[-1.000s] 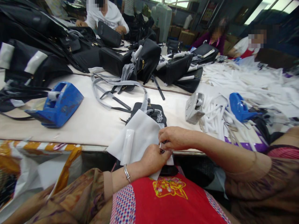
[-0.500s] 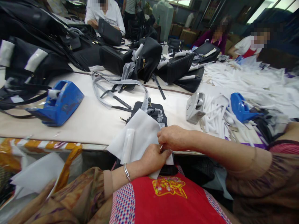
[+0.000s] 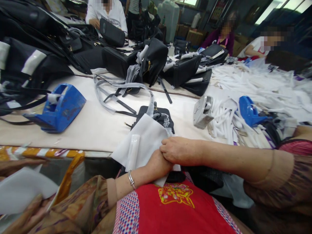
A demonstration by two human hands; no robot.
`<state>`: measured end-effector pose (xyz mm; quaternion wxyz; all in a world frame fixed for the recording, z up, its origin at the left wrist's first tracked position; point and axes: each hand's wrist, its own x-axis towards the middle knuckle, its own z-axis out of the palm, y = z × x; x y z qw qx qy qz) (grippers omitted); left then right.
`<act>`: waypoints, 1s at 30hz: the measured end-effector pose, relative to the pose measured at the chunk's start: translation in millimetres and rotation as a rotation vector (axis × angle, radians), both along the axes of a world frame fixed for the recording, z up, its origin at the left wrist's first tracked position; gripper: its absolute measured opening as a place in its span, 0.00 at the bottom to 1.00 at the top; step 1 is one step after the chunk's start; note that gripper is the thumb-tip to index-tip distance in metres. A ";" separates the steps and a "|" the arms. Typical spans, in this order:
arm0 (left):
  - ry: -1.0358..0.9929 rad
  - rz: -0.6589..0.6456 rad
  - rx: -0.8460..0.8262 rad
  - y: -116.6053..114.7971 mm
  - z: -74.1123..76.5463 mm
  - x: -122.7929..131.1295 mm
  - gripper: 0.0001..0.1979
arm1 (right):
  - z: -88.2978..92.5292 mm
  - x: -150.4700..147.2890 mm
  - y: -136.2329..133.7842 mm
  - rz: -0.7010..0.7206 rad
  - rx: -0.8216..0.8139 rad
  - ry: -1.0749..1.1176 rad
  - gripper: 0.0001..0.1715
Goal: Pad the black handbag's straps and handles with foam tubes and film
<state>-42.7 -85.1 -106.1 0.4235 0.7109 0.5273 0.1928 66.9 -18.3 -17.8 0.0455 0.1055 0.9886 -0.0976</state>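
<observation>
Far to the left, another person's hand (image 3: 31,209) is holding a white sheet (image 3: 20,188) low beside the table (image 3: 97,130). Next along, a blue dispenser (image 3: 64,109) is sitting on the cloth. In the middle, a white roll (image 3: 133,151) is lying on a pale square (image 3: 148,133), which is partly covering a black bag (image 3: 163,110) at the table's near edge.

The left hand (image 3: 158,165) is resting over the square's lower part; its fingertips are hiding under the other hand, so I can't tell how far they are closing or on what. The right hand (image 3: 179,150) is meeting it from the right, fingers curling in; anything inside them isn't showing. Close fingerwork seems to be the step in hand, and I'd say it is calling for a steady left hand and a small, careful right. Further right, a grey dispenser (image 3: 202,112) is standing beside white strips (image 3: 225,118).
</observation>
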 end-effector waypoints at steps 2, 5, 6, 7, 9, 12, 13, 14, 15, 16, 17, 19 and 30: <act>0.013 -0.016 0.011 -0.4 3.5 -1.0 0.10 | 1.5 5.5 -0.1 0.162 0.037 -0.073 0.12; 0.007 0.005 0.016 -4.3 10.2 -3.2 0.12 | 5.4 17.9 0.6 0.273 0.106 -0.074 0.09; -0.008 0.019 0.016 -5.7 11.9 -3.7 0.13 | 5.8 23.7 0.7 0.282 0.118 -0.058 0.08; -0.025 0.032 0.016 -6.7 13.3 -4.1 0.13 | 5.5 30.2 0.6 0.279 0.120 -0.040 0.07; -0.037 0.063 0.009 -7.6 15.1 -4.3 0.13 | 2.6 44.5 -0.7 0.261 0.124 -0.013 0.06; -0.034 0.083 -0.028 -6.7 16.3 -4.3 0.15 | -7.2 65.5 -6.0 0.183 0.152 0.050 0.13; -0.046 0.080 -0.046 -6.1 16.6 -4.5 0.16 | -11.9 71.5 -8.5 0.148 0.170 0.081 0.16; -0.068 0.074 -0.064 -5.5 17.1 -4.8 0.16 | -17.1 76.6 -11.3 0.114 0.192 0.112 0.18; -0.092 0.064 -0.082 -5.0 17.6 -5.2 0.15 | -22.7 80.7 -14.3 0.086 0.216 0.145 0.19; -0.109 0.058 -0.101 -4.7 18.3 -5.9 0.15 | -28.4 83.9 -17.3 0.064 0.243 0.178 0.19; -0.117 0.053 -0.118 -4.5 19.1 -6.6 0.14 | -33.8 86.4 -20.3 0.044 0.273 0.211 0.19; -0.118 0.044 -0.139 -4.6 20.7 -8.3 0.13 | -43.1 89.3 -26.0 0.001 0.333 0.265 0.19; -0.207 0.046 -0.213 -6.4 17.8 -11.6 0.20 | -73.1 92.1 -50.9 -0.326 0.392 0.455 0.24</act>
